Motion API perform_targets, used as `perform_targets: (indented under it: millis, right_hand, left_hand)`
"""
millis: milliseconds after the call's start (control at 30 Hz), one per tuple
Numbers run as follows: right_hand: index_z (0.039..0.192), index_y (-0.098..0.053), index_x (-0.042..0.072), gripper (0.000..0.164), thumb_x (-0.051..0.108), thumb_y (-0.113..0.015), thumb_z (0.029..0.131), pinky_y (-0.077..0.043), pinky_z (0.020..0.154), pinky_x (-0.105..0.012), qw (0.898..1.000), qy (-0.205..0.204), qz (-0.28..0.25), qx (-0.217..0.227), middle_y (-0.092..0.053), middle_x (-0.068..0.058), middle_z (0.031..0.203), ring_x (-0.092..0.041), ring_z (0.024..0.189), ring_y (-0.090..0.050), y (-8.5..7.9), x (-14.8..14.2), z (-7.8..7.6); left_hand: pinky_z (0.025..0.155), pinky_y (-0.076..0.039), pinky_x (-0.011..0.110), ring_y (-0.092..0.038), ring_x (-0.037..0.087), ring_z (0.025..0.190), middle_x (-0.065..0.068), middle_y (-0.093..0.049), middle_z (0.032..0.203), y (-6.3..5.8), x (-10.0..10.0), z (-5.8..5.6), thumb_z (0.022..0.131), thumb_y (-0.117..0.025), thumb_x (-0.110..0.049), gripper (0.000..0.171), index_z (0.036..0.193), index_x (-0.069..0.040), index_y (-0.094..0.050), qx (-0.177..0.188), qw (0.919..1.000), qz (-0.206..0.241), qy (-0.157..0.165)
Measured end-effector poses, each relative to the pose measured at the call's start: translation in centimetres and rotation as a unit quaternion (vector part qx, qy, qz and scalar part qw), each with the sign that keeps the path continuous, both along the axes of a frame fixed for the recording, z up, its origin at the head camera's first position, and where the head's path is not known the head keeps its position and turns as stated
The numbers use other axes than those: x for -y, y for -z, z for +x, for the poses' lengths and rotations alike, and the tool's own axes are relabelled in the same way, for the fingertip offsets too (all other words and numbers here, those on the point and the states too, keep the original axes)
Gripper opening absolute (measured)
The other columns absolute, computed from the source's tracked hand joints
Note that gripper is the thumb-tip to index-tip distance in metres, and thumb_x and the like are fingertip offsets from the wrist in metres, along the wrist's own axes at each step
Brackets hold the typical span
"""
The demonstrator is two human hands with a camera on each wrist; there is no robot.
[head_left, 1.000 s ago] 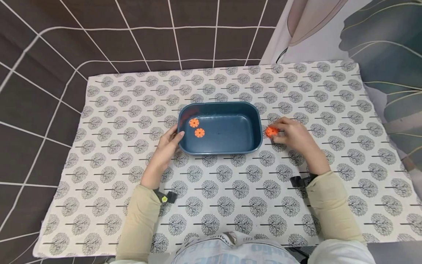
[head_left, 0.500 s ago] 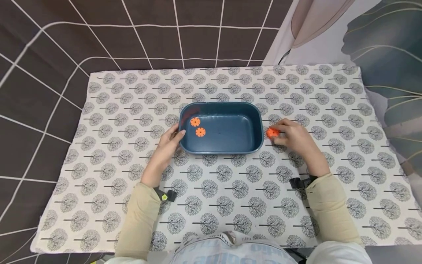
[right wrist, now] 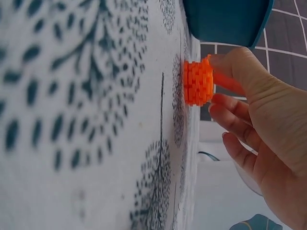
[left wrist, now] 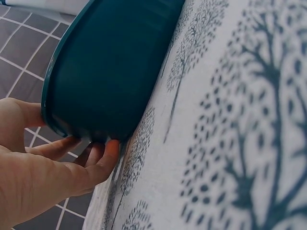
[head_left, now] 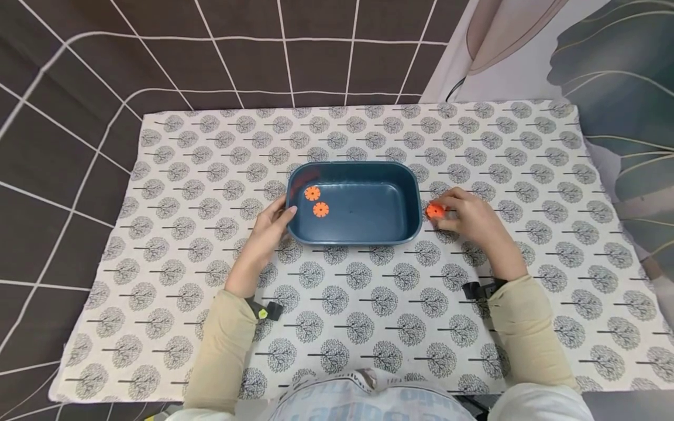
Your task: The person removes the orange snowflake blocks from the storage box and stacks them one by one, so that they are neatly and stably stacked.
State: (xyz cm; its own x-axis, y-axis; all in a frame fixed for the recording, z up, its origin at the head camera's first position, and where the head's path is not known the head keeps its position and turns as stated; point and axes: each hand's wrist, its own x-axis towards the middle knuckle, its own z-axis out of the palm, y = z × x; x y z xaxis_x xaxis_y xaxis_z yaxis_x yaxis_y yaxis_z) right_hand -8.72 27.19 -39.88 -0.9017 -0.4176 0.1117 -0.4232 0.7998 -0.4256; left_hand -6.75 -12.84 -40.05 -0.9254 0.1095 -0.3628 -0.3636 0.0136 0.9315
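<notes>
A dark blue plastic basin (head_left: 363,234) stands mid-table. My left hand (head_left: 267,234) grips its left end, thumb at the rim and fingers against the outer wall, as the left wrist view shows. Two flat orange notched discs (head_left: 320,209) lie inside near that end. Just outside the basin's right end, a short stack of orange notched discs (right wrist: 198,84) stands on the cloth. My right hand (head_left: 468,215) pinches at the top of this stack with thumb and fingers. The top disc is partly hidden by the fingertips in the head view.
A white cloth with a tree print (head_left: 358,304) covers the table. Dark tile-patterned sheeting (head_left: 242,64) rises behind and to the left. Patterned fabric (head_left: 616,76) hangs on the right. Both wrists wear black camera straps.
The head view has shifted slightly. Both hands, the basin and the orange discs stay almost where they were.
</notes>
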Motion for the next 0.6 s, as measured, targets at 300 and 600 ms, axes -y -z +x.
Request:
perform_targets:
  millis: [300, 600]
  right_hand:
    - [0.109, -0.066, 0.004, 0.045, 0.015, -0.082, 0.068, -0.053, 0.078, -0.046, 1.0, 0.016, -0.003, 0.008, -0.06, -0.011, 0.111, -0.031, 0.09, -0.06, -0.3, -0.2, 0.2]
    - [0.104, -0.067, -0.001, 0.041, 0.008, -0.082, 0.067, -0.055, 0.073, -0.043, 0.996, -0.021, -0.038, -0.076, -0.062, -0.016, 0.105, -0.032, 0.085, -0.062, -1.1, -0.2, 0.3]
  left_hand:
    - [0.1, -0.044, 0.033, -0.047, 0.024, 0.122, 0.01, -0.041, 0.138, -0.1, 0.0, 0.0, 0.098, -0.048, -0.022, 0.055, 0.148, -0.014, -0.027, 0.005, 1.0, -0.003, 0.006]
    - [0.099, -0.045, 0.031, -0.047, 0.023, 0.122, 0.008, -0.041, 0.139, 0.0, -0.1, 0.0, 0.097, -0.049, -0.023, 0.055, 0.147, -0.013, -0.028, 0.003, 1.0, -0.003, 0.001]
